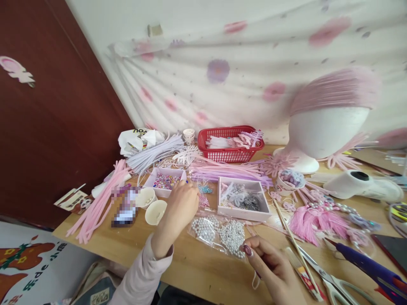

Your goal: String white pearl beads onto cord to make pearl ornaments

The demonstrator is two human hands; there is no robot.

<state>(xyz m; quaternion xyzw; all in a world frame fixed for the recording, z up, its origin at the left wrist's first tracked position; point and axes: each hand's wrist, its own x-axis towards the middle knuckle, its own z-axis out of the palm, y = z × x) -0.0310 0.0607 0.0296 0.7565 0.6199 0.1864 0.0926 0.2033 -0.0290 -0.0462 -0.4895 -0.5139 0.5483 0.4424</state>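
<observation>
My left hand (184,200) reaches over the right edge of a small lilac box (151,178) of colourful rhinestones (165,181). Its fingers are curled together and point away from me, so anything between the fingertips is hidden. Nearer to me, my right hand (270,264) pinches thumb against forefinger beside a clear bag of pearl beads (232,235). A thin white cord (255,280) hangs in a loop just under that hand. Small packets of blue beads (206,189) lie to the right of my left hand.
Paper cups (155,212) and pink pipe cleaners (95,203) lie left. Behind stands a red basket (230,156); a white box of trinkets (243,212) is mid-table. Scissors (330,284), a glue gun (365,267), pink tassels (318,222) and a foam head (327,131) occupy the right.
</observation>
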